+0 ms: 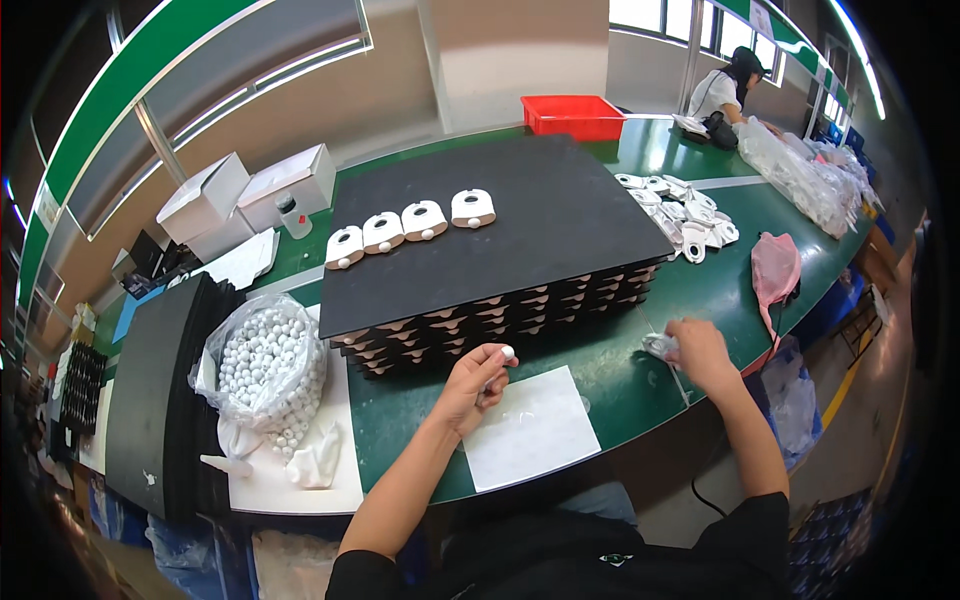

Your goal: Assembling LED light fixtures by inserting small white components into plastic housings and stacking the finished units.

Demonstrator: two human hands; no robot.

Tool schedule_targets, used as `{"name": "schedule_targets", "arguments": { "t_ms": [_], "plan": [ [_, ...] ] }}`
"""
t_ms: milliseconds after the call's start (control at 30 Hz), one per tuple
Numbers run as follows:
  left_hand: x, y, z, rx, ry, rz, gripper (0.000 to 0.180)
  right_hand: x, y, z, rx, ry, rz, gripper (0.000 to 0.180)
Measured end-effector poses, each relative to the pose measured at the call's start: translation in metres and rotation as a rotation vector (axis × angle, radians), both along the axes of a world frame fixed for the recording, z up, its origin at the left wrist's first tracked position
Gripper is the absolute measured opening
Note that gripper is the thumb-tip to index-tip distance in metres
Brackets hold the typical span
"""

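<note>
My left hand is closed over the near edge of the table, pinching a small white ball between thumb and finger. Whatever else lies under its curled fingers is hidden. To the right, my right hand has its fingers closed on a crumpled piece of clear plastic at the table top. Below my left hand lies a white sheet of paper. Several white ring-topped parts, each with a ball at its lower edge, stand in a row on the top black board of a layered stack.
An open plastic bag of white balls stands at left, near a white squeeze bottle and black boards. Loose white parts are piled right of the stack. A pink cloth item, red bin and co-worker are beyond.
</note>
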State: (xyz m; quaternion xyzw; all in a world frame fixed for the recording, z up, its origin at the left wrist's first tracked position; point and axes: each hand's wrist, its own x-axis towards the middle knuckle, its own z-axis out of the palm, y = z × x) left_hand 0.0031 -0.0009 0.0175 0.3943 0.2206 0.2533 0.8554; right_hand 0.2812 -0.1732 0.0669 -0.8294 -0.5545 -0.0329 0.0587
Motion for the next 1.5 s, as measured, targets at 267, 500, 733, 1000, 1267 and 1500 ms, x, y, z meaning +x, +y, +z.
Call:
{"name": "schedule_targets", "arguments": {
  "t_ms": [267,500,733,1000,1267,1500],
  "plan": [
    [-0.002,0.004,-0.005,0.022,-0.01,0.017,0.018,-0.096,0.019,-0.019,0.283,1.037,0.263,0.008],
    [-0.003,0.005,-0.004,0.008,-0.043,0.022,0.018,-0.131,0.027,-0.066,0.38,1.17,0.274,0.015],
    [-0.004,0.005,-0.006,0.002,-0.058,0.012,0.019,-0.133,0.027,-0.072,0.396,0.985,0.312,0.012],
    [-0.004,0.005,-0.004,0.013,-0.055,0.002,0.02,-0.136,0.026,-0.066,0.476,0.892,0.357,0.011],
    [-0.003,0.003,-0.001,0.023,-0.047,-0.004,0.028,-0.138,0.03,-0.069,0.518,0.681,0.549,0.013],
    [0.001,-0.003,-0.002,0.132,0.09,-0.031,0.029,-0.119,0.04,-0.081,0.608,1.781,0.244,0.01]
  ]
}}
